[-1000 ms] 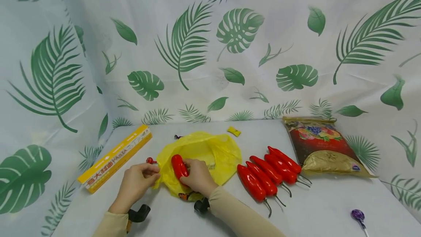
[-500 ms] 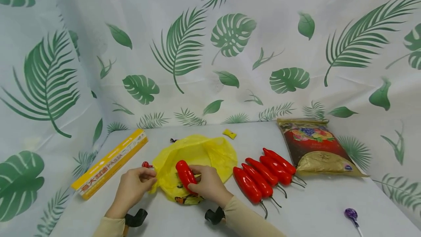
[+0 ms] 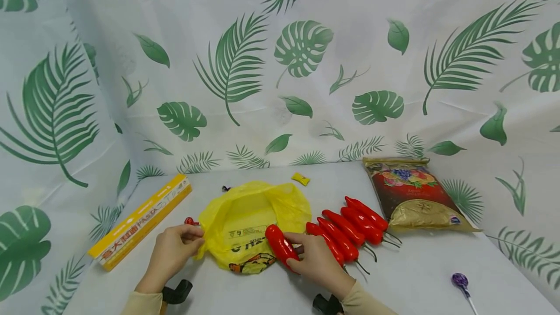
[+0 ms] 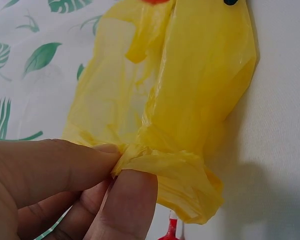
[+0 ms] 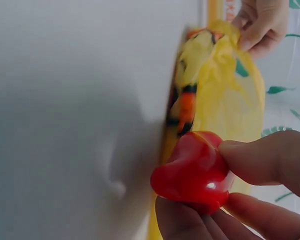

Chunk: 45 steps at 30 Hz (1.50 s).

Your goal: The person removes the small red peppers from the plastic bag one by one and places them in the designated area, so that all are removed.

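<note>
One glossy red plastic chili pepper (image 3: 281, 253) sits in my right hand (image 3: 318, 262), fingers and thumb curled round it at the right edge of the thin yellow plastic bag (image 3: 251, 222), low over the white table (image 3: 420, 276). My left hand (image 3: 171, 253) pinches the bag's gathered left rim between thumb and forefinger; the wrist view shows the film bunched tight there (image 4: 155, 160). I judge the step in hand to be loading peppers into the bag, with this one not yet inside. The next move calls for the mouth held wide and the pepper's blunt end aimed into the opening rather than onto the film. Just beside my right hand lie four more red peppers (image 3: 350, 230) in a row, then a red and gold foil pouch (image 3: 413, 198). A long yellow pasta box (image 3: 140, 221) lies left; a purple lollipop (image 3: 459, 281) lies well apart.
</note>
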Each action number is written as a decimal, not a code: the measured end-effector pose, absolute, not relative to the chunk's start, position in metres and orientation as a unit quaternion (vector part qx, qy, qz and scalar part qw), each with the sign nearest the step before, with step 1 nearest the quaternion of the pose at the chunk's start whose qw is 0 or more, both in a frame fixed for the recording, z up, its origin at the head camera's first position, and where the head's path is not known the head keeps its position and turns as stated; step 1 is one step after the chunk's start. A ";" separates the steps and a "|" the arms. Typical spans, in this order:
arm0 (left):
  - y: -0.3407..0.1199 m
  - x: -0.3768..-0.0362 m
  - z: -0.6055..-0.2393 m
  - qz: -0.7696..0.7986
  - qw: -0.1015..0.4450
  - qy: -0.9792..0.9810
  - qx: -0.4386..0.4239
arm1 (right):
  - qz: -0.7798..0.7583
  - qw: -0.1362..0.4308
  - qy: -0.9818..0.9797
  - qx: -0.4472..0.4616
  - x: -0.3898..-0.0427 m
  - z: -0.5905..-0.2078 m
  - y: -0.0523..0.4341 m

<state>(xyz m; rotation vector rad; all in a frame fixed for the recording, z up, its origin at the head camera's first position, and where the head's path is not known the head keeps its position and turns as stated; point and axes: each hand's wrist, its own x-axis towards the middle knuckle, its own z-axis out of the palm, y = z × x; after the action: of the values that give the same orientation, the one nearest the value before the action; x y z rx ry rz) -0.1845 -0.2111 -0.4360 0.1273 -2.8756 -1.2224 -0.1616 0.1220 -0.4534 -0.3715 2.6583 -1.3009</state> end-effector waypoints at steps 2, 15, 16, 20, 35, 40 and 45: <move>-0.211 -0.185 -0.435 -0.389 0.010 -0.920 0.039 | -0.412 0.067 0.900 -0.123 -0.158 -0.454 0.133; -0.210 -0.186 -0.435 -0.387 0.010 -0.921 0.041 | -0.324 0.009 0.942 -0.093 -0.136 -0.452 0.165; -0.211 -0.186 -0.435 -0.387 0.010 -0.921 0.042 | -0.321 0.010 0.943 -0.085 -0.135 -0.451 0.165; -0.210 -0.187 -0.435 -0.387 0.009 -0.921 0.041 | -0.307 0.006 0.950 -0.064 -0.130 -0.451 0.165; -0.209 -0.185 -0.434 -0.390 0.006 -0.920 0.045 | -0.249 -0.027 0.966 -0.064 -0.117 -0.446 0.163; -0.209 -0.184 -0.434 -0.364 0.031 -0.931 0.032 | -0.245 -0.067 0.965 -0.062 -0.113 -0.446 0.163; -0.202 -0.181 -0.431 -0.315 0.093 -0.945 0.004 | -0.275 -0.082 0.957 -0.048 -0.113 -0.440 0.168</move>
<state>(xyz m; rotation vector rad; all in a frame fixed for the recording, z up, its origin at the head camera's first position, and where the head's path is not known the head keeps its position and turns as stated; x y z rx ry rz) -0.1807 -0.2017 -0.4313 0.0122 -2.8035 -0.9347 -0.1129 0.1682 -0.4403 -0.1592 3.1747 -0.9113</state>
